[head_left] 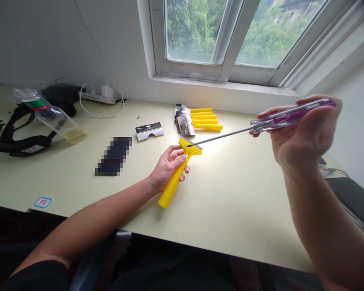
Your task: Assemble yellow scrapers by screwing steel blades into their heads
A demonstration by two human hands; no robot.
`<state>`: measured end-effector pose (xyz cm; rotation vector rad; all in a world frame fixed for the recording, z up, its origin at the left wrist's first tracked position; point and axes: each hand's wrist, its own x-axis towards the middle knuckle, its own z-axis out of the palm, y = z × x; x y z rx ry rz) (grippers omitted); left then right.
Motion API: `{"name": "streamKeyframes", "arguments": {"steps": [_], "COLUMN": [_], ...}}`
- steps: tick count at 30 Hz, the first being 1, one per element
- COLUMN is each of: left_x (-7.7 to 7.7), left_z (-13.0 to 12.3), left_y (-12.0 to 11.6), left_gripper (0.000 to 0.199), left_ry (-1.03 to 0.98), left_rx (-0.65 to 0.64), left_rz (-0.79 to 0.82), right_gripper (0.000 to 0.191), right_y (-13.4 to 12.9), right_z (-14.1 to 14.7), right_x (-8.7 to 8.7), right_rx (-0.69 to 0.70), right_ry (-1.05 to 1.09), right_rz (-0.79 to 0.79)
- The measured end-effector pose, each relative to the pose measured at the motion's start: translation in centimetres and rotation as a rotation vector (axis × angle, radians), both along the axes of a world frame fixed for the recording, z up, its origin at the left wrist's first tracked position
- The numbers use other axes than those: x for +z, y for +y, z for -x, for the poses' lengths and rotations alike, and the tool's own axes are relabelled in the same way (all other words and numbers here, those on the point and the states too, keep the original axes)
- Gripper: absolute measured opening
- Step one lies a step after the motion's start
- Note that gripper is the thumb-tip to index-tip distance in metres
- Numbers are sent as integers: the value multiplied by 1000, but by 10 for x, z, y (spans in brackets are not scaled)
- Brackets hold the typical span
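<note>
My left hand is closed around the upper handle of a yellow scraper, whose wide head points up and away from me. Two small screws show on that head. In my right hand is a screwdriver with a clear and purple handle and a long metal shaft. Its dark tip meets the scraper head at the left screw; whether it sits in the screw's slot is too small to tell. The handle lies between my right thumb and fingers, well above the table.
Several more yellow scrapers with black and white cards lie below the window. A loose packaging card and a pixelated dark rectangle are to the left. Farther left, a tilted plastic bottle rests by a black strap. A power strip stands against the wall.
</note>
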<state>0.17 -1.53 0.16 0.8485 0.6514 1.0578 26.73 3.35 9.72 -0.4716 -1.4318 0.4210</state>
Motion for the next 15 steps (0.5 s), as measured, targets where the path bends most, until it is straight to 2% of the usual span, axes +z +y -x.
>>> {"name": "streamKeyframes", "arguments": {"steps": [15], "left_x": [3], "left_z": [0], "left_y": [0], "left_gripper": [33], "left_ry": [-25], "left_rx": [-5], "left_rz": [32], "right_gripper": [27], "right_y": [4], "right_z": [-4], "right_x": [-7], "right_rx": [-62], "right_ry": [-6], "right_rz": [87]}}
